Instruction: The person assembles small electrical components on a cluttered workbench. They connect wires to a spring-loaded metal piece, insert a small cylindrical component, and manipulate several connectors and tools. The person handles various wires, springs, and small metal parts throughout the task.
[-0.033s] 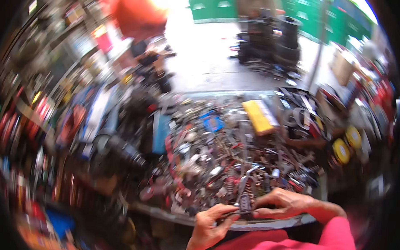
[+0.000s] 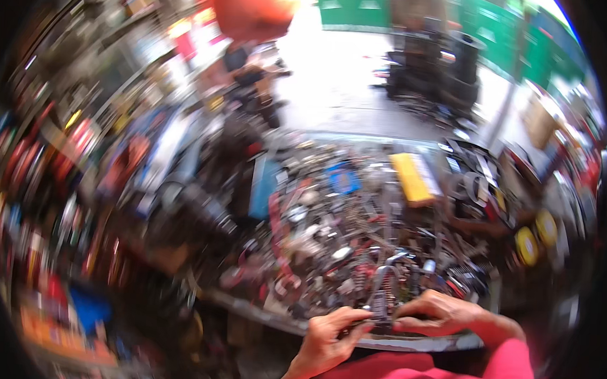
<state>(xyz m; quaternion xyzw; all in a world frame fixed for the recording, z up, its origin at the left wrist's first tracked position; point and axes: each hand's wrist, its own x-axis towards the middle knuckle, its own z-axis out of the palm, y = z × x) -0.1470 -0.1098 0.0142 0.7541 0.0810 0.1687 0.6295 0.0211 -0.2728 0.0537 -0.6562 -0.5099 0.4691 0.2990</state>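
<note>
My left hand [image 2: 328,338] and my right hand [image 2: 440,313] meet over the near edge of a table heaped with small parts. Between them is a small dark ribbed piece [image 2: 381,308] with a pale grey curved strip at its far end. The thumb and fingers of my left hand pinch its left side. From the right, the fingers and thumb of my right hand close on its lower end. Blur hides the exact kind of the piece. Loose coil springs and metal bits lie just beyond my fingers.
On the heap are a yellow and white box [image 2: 412,179], a blue packet [image 2: 343,179] and a teal box [image 2: 263,186]. A bin of straps [image 2: 477,177] stands at the right, near yellow rolls [image 2: 526,245]. Crowded shelves fill the left. Dark stacked tyre-like rings [image 2: 461,74] stand beyond.
The whole scene has shifted right in the picture as the view turned. My hands keep their hold on the dark ribbed piece.
</note>
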